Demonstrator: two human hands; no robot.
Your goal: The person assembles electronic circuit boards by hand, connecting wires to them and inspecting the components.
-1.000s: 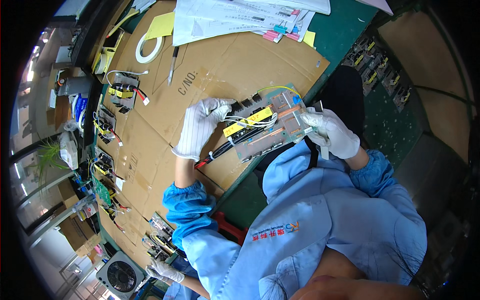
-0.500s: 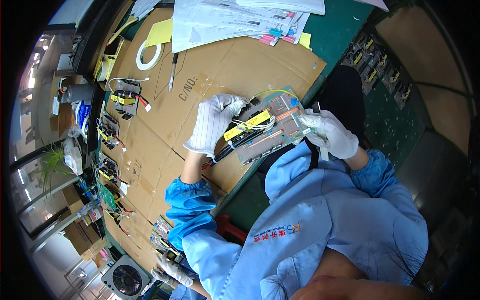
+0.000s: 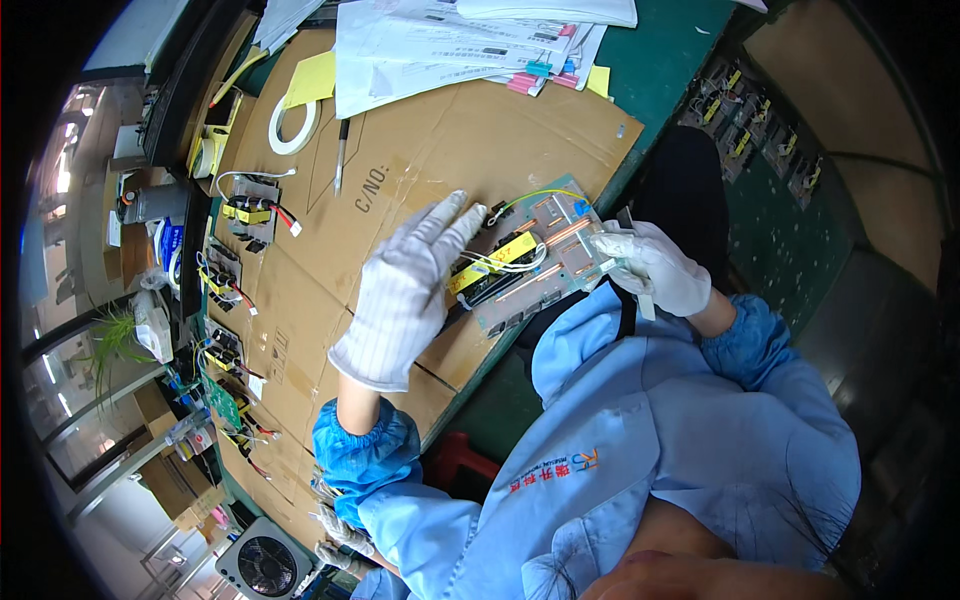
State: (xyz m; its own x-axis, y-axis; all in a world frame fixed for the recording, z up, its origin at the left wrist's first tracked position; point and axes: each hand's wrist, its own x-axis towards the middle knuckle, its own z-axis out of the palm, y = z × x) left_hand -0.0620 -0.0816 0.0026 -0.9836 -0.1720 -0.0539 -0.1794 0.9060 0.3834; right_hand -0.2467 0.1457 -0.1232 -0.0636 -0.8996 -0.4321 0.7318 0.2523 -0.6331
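A circuit board (image 3: 545,285) hangs tilted at the edge of the cardboard-covered table. It carries dark components, a part wrapped in yellow tape (image 3: 500,262), white wires and copper-coloured strips. My right hand (image 3: 655,268), in a white glove, grips the board's right edge; a slim tool (image 3: 646,305) pokes out past its fingers, its kind unclear. My left hand (image 3: 405,285), in a striped white glove, is over the board's left end with its fingers stretched out. Its fingertips are close to the ring end of a yellow wire (image 3: 540,196); whether they touch it I cannot tell.
Similar boards (image 3: 250,212) line the table's far left side. Tape roll (image 3: 296,128), pen (image 3: 342,158) and clipped papers (image 3: 420,50) lie at the back. More boards (image 3: 745,120) rest at right. A co-worker's gloved hands (image 3: 345,535) show at lower left, near a fan (image 3: 265,562).
My left hand has let go of the board's wire area and drawn back left, its fingers straightening. My right hand keeps its hold on the board, almost unmoved.
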